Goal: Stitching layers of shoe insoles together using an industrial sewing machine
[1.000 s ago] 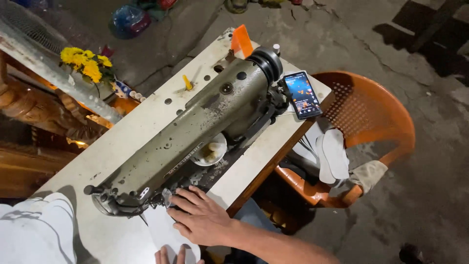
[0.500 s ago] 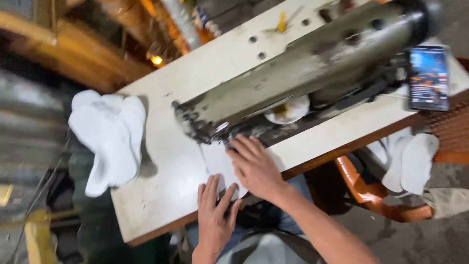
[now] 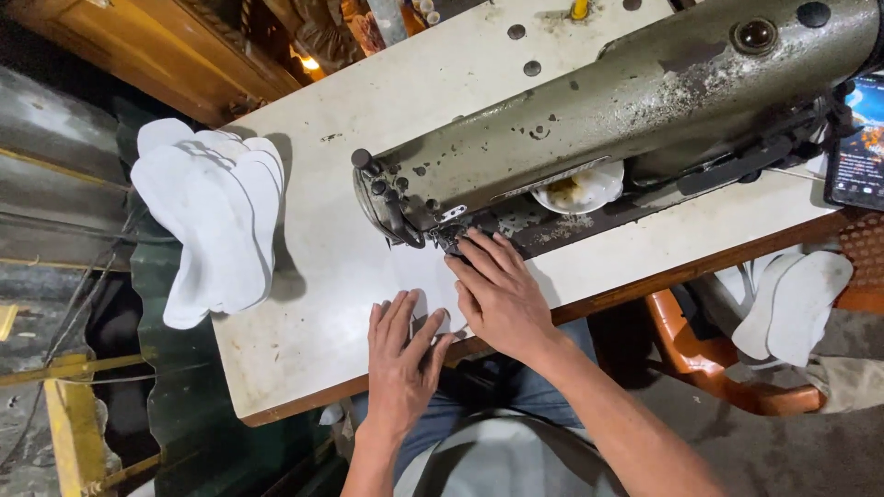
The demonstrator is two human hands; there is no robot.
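Observation:
An old grey-green sewing machine (image 3: pixel 626 110) lies across a white table (image 3: pixel 304 304). A white fabric piece (image 3: pixel 425 276) lies flat on the table under the machine's needle end (image 3: pixel 433 230). My right hand (image 3: pixel 497 294) presses on that piece, fingertips right at the needle area. My left hand (image 3: pixel 401 354) lies flat on the near part of the same piece, fingers spread, close to the table's front edge. Neither hand grips anything.
A stack of white sole-shaped pieces (image 3: pixel 212 216) hangs over the table's left end. A small white dish (image 3: pixel 580 189) sits under the machine arm. A phone (image 3: pixel 856 147) lies at the right edge. An orange chair (image 3: pixel 727 368) at right holds more white pieces (image 3: pixel 792 304).
The view has swung left and closer onto the needle end. My left hand has come fully onto the white piece; my right hand stays at the needle.

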